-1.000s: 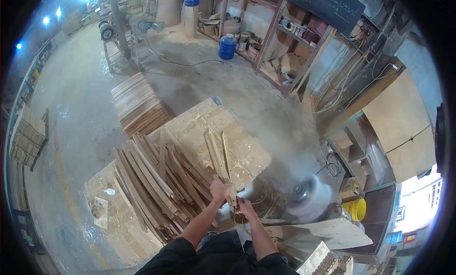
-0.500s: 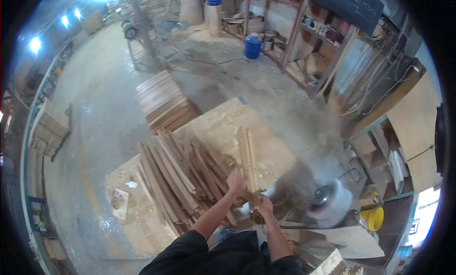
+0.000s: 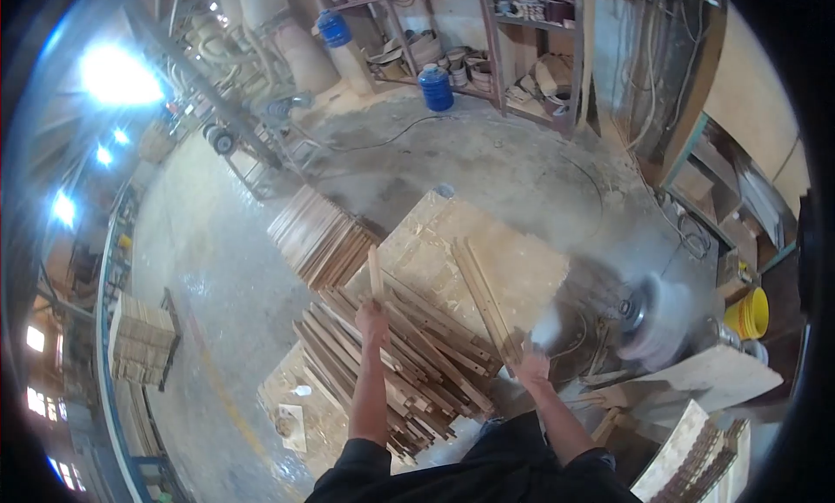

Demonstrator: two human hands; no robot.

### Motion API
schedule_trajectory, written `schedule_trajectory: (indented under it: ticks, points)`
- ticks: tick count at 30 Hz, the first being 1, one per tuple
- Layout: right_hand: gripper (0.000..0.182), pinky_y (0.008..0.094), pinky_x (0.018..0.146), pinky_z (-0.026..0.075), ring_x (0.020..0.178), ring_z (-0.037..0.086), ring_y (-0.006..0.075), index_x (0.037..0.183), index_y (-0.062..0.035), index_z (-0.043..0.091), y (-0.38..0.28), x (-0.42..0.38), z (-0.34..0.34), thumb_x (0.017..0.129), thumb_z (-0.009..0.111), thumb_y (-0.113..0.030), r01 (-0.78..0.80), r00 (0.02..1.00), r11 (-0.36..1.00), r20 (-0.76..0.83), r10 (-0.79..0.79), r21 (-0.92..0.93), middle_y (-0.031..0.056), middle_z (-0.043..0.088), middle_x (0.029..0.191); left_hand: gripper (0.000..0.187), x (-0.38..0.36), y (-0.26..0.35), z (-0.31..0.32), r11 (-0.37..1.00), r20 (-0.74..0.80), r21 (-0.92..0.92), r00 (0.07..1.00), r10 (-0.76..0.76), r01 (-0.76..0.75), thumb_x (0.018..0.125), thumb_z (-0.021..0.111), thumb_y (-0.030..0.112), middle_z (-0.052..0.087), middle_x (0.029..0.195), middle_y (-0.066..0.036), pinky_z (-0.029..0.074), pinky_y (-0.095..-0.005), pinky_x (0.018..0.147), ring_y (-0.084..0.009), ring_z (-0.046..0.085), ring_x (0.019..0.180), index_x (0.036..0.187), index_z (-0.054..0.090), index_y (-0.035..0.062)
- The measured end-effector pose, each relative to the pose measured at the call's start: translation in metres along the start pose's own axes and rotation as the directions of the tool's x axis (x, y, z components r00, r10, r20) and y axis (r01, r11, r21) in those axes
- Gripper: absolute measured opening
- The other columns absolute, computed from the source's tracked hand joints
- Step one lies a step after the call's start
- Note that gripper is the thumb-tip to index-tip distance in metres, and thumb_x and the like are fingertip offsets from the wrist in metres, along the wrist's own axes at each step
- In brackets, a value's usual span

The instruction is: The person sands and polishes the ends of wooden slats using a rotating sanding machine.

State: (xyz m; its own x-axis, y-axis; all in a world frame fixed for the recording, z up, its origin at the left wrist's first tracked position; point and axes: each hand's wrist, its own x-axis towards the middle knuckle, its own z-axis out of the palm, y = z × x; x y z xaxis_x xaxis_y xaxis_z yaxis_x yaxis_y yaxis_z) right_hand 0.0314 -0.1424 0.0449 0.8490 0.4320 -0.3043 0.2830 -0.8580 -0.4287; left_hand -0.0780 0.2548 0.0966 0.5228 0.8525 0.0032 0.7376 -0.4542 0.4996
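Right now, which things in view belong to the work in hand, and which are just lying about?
In hand:
- left hand gripping one wooden slat
- right hand holding a bundle of slats
- loose slat pile between the arms
- spinning buffing wheel

Lying about:
- stacked boards on the floor
- blue jug
- yellow bucket
- shelving

The person wears a black top with sleeves pushed up near the elbows, at the bottom centre of the frame. The 2 forearms are bare. The left hand (image 3: 372,318) and the right hand (image 3: 531,365) have no gloves.
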Motion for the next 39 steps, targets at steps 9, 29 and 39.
schedule_trajectory:
  ticks: [9, 29, 39]
  points:
    - [0.057, 0.0346, 0.073, 0.051, 0.083, 0.063, 0.0209, 0.130, -0.0018, 0.059, -0.081, -0.021, -0.052, 0.099, 0.060, -0.049, 0.128, 0.974, 0.578, 0.007, -0.226, 0.806, 0.0125, 0.066, 0.093, 0.028, -0.024, 0.190, -0.020, 0.344, 0.368, -0.905, 0.863, 0.346, 0.248, 0.096, 0.067, 0.017, 0.072, 0.104, -0.006, 0.052, -0.0308, 0.084, -0.0148, 0.066, 0.093, 0.119, 0.064, 0.0009]
    - [0.049, 0.0497, 0.088, 0.053, 0.101, 0.065, 0.0401, 0.132, -0.0096, 0.052, 0.039, 0.033, 0.029, 0.093, 0.062, -0.037, 0.052, 0.991, 0.998, -0.126, -0.047, 0.034, 0.0217, 0.065, 0.114, 0.042, -0.208, 0.105, 0.105, 0.606, 0.641, -0.695, 0.715, 0.278, 0.387, 0.103, 0.058, 0.028, 0.069, 0.110, -0.005, 0.050, -0.0264, 0.081, -0.0116, 0.062, 0.093, 0.134, 0.060, -0.0010]
    - [0.115, 0.0517, 0.102, 0.046, 0.129, 0.047, 0.0438, 0.158, -0.0048, 0.015, -0.030, 0.061, 0.035, 0.074, 0.078, -0.052, -0.032, 0.999, 0.980, 0.027, 0.038, -0.199, 0.0255, 0.041, 0.144, 0.046, -0.241, 0.098, 0.050, 0.605, 0.731, -0.616, 0.652, 0.200, 0.504, 0.106, 0.055, 0.027, 0.068, 0.119, -0.010, 0.049, -0.0305, 0.094, -0.0152, 0.063, 0.107, 0.141, 0.053, -0.0024]
